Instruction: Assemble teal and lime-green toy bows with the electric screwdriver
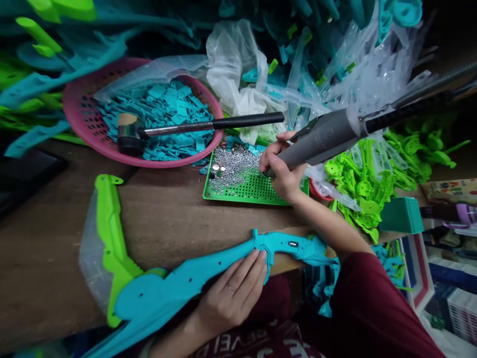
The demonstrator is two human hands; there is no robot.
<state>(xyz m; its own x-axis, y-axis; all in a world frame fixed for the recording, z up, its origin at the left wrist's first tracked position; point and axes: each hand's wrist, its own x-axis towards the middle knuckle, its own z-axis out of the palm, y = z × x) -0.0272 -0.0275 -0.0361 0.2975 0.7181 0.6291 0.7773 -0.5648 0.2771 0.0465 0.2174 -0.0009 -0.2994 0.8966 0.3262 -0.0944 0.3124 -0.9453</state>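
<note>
A long blue plastic toy part, shaped like a gun, lies along the table's near edge with a green plastic piece at its left end. My left hand rests on its middle, fingers stretched flat and side by side; the thumb is hidden. In my right hand is a grey electric screwdriver, its fingers wrapped round the lower end. The tool slants down over a green perforated tray holding many small silver screws. The driver's tip is hidden by the fingers.
A pink basket of small blue pieces stands at the back left, a mallet across it. Green parts and clear plastic pieces are heaped at right. A cable runs from the screwdriver to the upper right.
</note>
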